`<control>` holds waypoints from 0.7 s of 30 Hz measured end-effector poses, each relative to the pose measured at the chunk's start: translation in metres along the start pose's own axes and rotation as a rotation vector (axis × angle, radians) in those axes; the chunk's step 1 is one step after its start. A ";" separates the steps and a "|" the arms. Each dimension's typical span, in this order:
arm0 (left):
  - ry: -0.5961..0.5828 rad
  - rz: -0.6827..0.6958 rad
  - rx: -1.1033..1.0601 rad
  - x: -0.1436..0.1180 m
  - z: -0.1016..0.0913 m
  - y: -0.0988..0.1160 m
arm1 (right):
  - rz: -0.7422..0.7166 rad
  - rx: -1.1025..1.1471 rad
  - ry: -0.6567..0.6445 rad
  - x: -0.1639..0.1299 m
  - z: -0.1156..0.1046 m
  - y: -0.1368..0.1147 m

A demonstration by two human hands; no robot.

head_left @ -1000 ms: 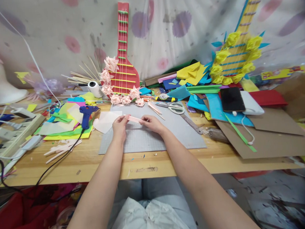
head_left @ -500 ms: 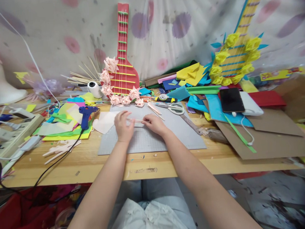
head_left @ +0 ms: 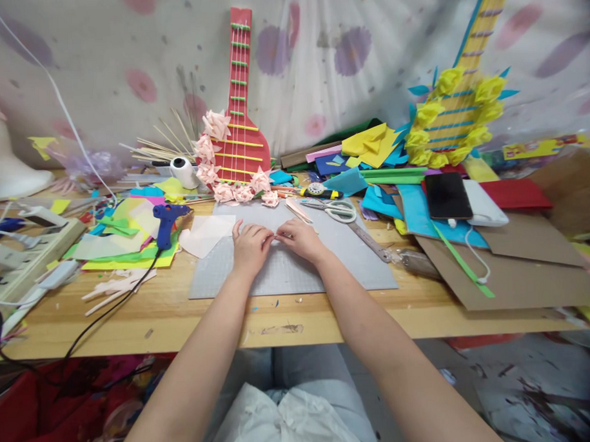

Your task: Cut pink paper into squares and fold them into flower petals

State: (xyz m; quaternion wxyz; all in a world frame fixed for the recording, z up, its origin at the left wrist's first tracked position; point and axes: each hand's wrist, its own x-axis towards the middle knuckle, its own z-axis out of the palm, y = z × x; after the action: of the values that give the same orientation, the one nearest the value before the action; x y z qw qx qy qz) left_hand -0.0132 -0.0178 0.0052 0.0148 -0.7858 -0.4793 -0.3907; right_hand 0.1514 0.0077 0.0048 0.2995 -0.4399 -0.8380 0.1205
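Note:
Over the grey cutting mat [head_left: 297, 276], my left hand [head_left: 251, 248] and my right hand [head_left: 299, 239] meet fingertip to fingertip. Both are closed in a pinch on a thin pale pink paper strip, now almost wholly hidden by the fingers. Just beyond my right hand lie several narrow pale paper strips [head_left: 299, 211] and white-handled scissors [head_left: 340, 211]. A pale pink paper sheet [head_left: 206, 236] rests left of my left hand, partly on the mat. Behind stands a red paper-covered lute shape [head_left: 239, 149] with pink paper flowers [head_left: 217, 126] along its left and lower edge.
A blue glue gun [head_left: 165, 224] sits on coloured paper scraps at left, its black cord crossing the table. A metal ruler [head_left: 370, 242] lies at the mat's right edge. Farther right are a phone [head_left: 449, 196], cardboard [head_left: 500, 278] and a yellow lute shape [head_left: 449, 122] with paper roses.
My left hand has moved right and its spread fingers have closed at the strip beside my right fingertips. My right hand stays nearly in place. The strip visible between them is now mostly covered.

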 end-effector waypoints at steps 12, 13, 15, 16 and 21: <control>0.034 -0.036 0.016 -0.001 -0.004 -0.010 | -0.018 0.055 0.043 0.002 -0.004 0.004; 0.035 -0.042 0.008 -0.001 -0.006 -0.013 | -0.014 0.056 0.047 0.001 -0.004 0.006; 0.025 -0.059 -0.020 -0.001 -0.009 -0.018 | -0.007 0.053 0.051 0.001 -0.006 0.010; 0.012 -0.075 -0.044 -0.001 -0.010 -0.021 | 0.001 0.052 0.049 0.000 -0.007 0.011; -0.047 -0.249 -0.227 -0.004 -0.011 -0.033 | 0.116 0.100 0.002 -0.002 -0.014 0.015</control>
State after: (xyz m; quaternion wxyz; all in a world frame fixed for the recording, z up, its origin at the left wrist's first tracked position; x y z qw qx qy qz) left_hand -0.0459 -0.0066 -0.0014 -0.1338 -0.7258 -0.5261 -0.4225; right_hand 0.1707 0.0142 0.0080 0.3146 -0.4724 -0.8037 0.1790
